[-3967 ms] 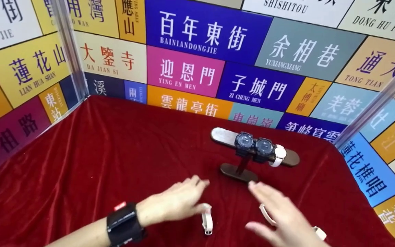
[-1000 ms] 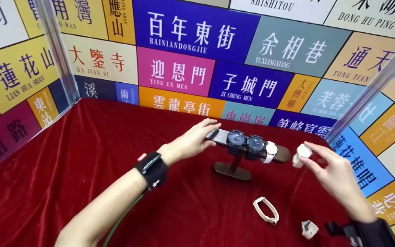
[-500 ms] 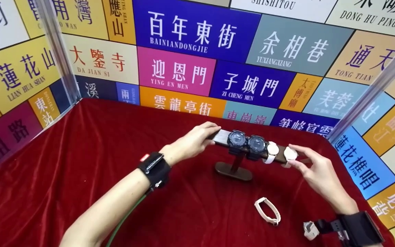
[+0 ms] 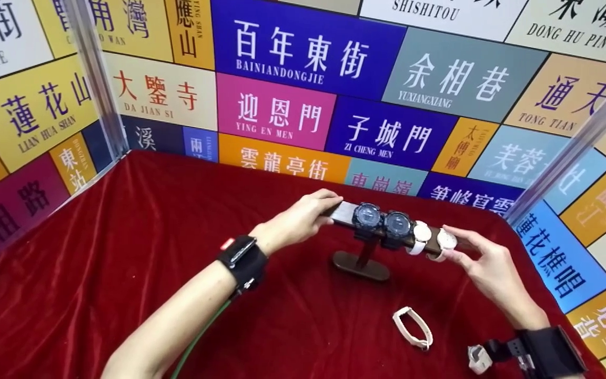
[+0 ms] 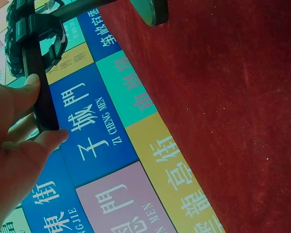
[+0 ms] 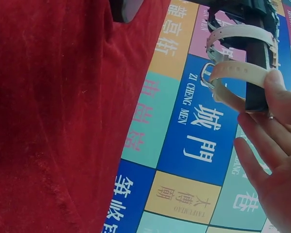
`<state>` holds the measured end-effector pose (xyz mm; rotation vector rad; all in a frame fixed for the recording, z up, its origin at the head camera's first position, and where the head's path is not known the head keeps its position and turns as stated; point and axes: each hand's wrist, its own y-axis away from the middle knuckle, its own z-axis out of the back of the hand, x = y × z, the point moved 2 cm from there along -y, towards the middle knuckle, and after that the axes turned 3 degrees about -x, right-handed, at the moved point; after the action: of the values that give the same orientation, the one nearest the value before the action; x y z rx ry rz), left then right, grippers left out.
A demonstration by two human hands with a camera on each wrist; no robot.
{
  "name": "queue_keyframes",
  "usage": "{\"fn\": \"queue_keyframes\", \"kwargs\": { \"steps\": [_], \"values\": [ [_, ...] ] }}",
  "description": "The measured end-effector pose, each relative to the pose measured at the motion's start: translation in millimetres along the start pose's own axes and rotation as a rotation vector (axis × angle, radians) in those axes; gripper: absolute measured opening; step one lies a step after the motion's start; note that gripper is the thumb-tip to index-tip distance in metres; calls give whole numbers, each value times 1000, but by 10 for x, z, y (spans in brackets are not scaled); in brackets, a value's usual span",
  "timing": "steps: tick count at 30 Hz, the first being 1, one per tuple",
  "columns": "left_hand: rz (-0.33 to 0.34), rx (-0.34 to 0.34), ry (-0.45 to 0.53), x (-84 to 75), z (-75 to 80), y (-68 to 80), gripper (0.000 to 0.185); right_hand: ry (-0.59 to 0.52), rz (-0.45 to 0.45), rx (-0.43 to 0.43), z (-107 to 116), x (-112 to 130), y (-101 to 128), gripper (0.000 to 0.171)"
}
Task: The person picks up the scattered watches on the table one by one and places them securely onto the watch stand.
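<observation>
1. The tabletop (image 4: 124,252) is showing deep red velvet beneath both grips.
2. Two watches (image 4: 382,223) between the grips are looking dark blue-black.
3. The watch (image 4: 446,241) at the right grip (image 4: 484,266) is appearing white.
4. The stand (image 4: 361,263) is showing dark brown.

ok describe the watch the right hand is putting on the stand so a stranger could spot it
On the red cloth stands a dark T-shaped watch stand with four watches on its bar. The one meant is the white watch at the bar's right end, pinched by the right hand. Its neighbour is also white, but no hand touches it.
</observation>
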<state>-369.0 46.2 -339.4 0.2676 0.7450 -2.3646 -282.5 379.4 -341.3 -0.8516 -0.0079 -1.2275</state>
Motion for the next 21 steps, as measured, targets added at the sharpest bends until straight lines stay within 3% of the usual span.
{"fn": "queue_keyframes", "kwargs": {
  "steps": [21],
  "values": [
    [14,-6,13,-12,-3,6,45,32,85,-34,-73,93,-11,53]
  ]
}}
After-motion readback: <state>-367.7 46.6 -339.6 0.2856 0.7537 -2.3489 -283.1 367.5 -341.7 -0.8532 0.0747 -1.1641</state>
